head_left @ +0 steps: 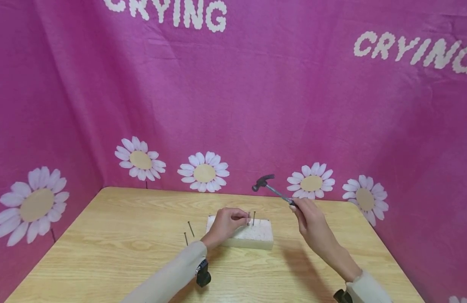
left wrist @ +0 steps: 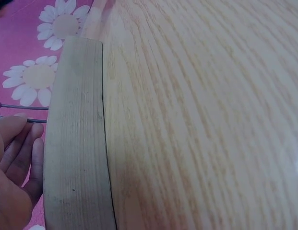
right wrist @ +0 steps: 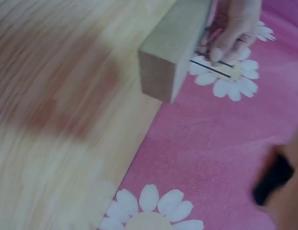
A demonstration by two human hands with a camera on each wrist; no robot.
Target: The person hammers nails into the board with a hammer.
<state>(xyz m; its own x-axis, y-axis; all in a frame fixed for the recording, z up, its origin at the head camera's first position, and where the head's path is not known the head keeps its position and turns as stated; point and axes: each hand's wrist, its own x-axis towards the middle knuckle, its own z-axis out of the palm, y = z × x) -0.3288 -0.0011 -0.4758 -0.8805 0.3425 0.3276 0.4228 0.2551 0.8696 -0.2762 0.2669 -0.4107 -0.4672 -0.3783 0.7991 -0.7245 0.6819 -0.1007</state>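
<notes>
A pale wooden block lies on the table with a nail standing upright in its top. Just left of that nail, my left hand pinches a second nail between thumb and fingertips, its point at the block's top face. My right hand grips a small claw hammer by the handle, raised above the table to the right of the block. The hammer's dark head is up and to the left of that hand. In the right wrist view, both nails stick out of the block side by side.
Two loose nails, one farther back and one nearer, lie on the wooden table left of the block. A pink cloth with daisies hangs behind and along both sides of the table.
</notes>
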